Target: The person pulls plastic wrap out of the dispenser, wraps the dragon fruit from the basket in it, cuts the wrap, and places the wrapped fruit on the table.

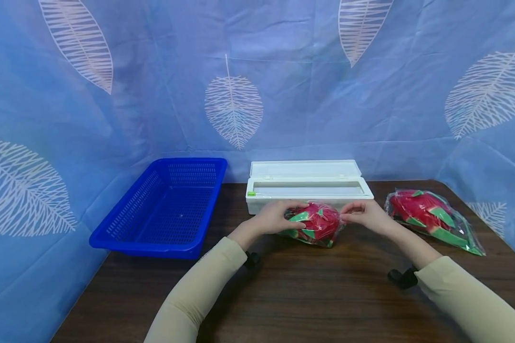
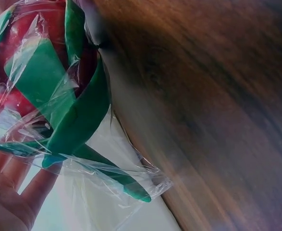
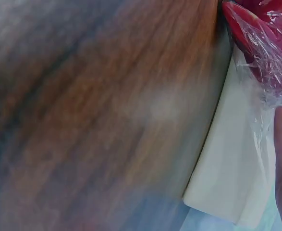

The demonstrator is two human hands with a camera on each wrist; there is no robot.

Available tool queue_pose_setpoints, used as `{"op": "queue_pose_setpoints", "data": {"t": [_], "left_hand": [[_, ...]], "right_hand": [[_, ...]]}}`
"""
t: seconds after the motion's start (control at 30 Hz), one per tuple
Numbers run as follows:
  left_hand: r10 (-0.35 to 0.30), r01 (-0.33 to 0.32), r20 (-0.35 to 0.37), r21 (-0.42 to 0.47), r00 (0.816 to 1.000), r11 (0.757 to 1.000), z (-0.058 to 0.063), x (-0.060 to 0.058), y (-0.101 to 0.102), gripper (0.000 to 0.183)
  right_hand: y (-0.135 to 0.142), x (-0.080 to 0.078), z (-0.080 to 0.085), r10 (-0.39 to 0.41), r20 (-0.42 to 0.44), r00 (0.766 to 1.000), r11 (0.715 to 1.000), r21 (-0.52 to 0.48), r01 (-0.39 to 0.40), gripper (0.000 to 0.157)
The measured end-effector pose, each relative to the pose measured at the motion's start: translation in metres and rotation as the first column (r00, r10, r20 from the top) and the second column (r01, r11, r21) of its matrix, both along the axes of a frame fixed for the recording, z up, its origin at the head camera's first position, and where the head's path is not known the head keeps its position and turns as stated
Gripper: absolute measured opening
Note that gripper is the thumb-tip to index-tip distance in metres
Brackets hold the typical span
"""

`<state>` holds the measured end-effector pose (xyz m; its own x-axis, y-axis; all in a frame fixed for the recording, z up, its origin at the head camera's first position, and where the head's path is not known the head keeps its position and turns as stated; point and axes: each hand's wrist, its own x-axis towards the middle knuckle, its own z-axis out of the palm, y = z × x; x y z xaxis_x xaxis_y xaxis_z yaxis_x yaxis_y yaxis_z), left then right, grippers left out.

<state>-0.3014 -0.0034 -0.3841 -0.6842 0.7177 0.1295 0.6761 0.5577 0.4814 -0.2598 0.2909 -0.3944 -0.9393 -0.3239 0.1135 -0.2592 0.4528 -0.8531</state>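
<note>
A red dragon fruit with green scales lies in clear plastic film in front of a white box. My left hand holds it from the left, fingers over the top and thumb at the near side. Pale fingers show beside the green tips in the left wrist view. At the fruit's right end my right hand pinches the gathered film. The right wrist view catches only part of that hand, at its right edge.
Behind the fruit stands the white film dispenser, lid up, with a green slider. A blue basket sits at the left. Another wrapped dragon fruit lies at the right on the dark wooden table. A blue leaf-print cloth hangs behind.
</note>
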Motion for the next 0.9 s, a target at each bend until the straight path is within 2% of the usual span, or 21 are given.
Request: {"op": "queue_pose_setpoints", "data": {"t": [0.17, 0.27, 0.47, 0.7, 0.8, 0.9], "left_hand": [[0.007, -0.007, 0.003, -0.008, 1.0, 1.0, 0.001, 0.0, 0.001, 0.059], [0.006, -0.006, 0.0, -0.018, 1.0, 1.0, 0.002, 0.001, 0.001, 0.059], [-0.004, 0.005, 0.006, -0.009, 1.0, 1.0, 0.004, 0.003, 0.0, 0.059], [-0.013, 0.013, 0.007, 0.004, 1.0, 1.0, 0.004, 0.004, 0.0, 0.06], [-0.017, 0.016, 0.02, 0.005, 1.0, 1.0, 0.004, 0.003, 0.0, 0.061], [-0.022, 0.021, 0.04, 0.011, 0.999, 1.0, 0.004, 0.001, 0.0, 0.062]], "right_hand": [[0.0, 0.0, -0.004, 0.04, 0.018, 0.999, 0.999, -0.031, -0.039, 0.023], [-0.001, -0.001, -0.005, 0.033, -0.011, 0.999, 0.999, -0.005, -0.033, 0.019], [-0.002, -0.003, -0.001, -0.026, -0.079, 0.996, 0.991, 0.132, 0.037, 0.013], [-0.009, 0.005, 0.016, -0.038, -0.229, 0.973, 0.946, 0.306, 0.109, 0.016], [-0.017, 0.008, 0.02, 0.006, -0.29, 0.957, 0.944, 0.317, 0.09, 0.027], [-0.027, 0.009, 0.021, 0.073, -0.295, 0.953, 0.949, 0.313, 0.024, 0.044]]}}
